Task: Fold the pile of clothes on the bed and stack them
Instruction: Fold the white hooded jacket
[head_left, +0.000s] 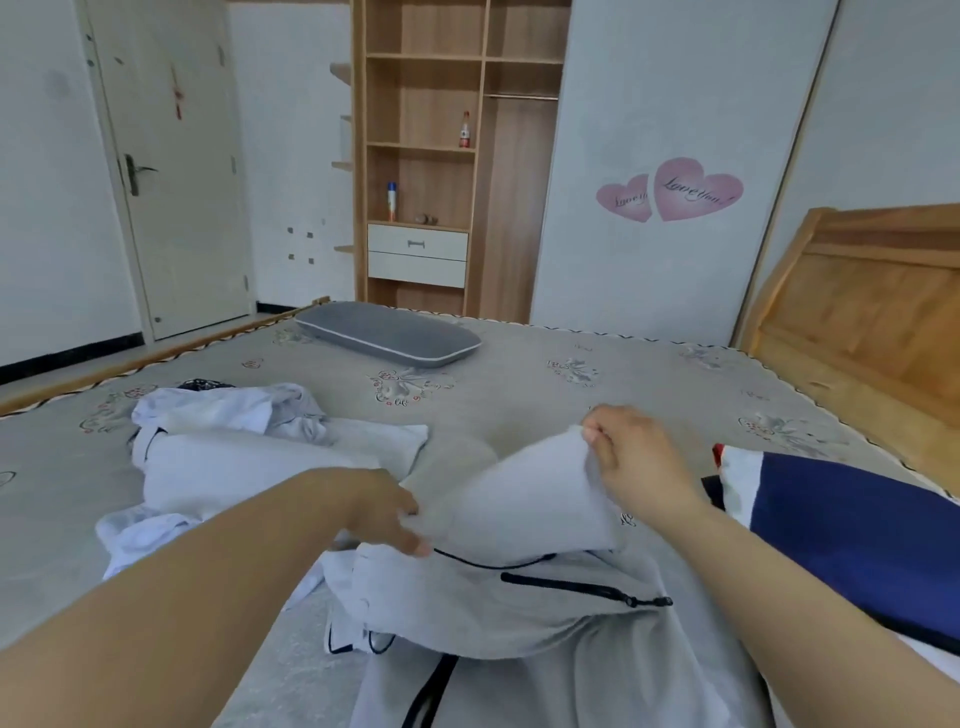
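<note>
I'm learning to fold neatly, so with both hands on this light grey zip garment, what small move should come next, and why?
Probably bring the raised flap across and lay it flat. The right hand pinches a lifted corner of the light grey zippered garment, while the left hand holds the fold line near the black zip, so the fold is half made.
</note>
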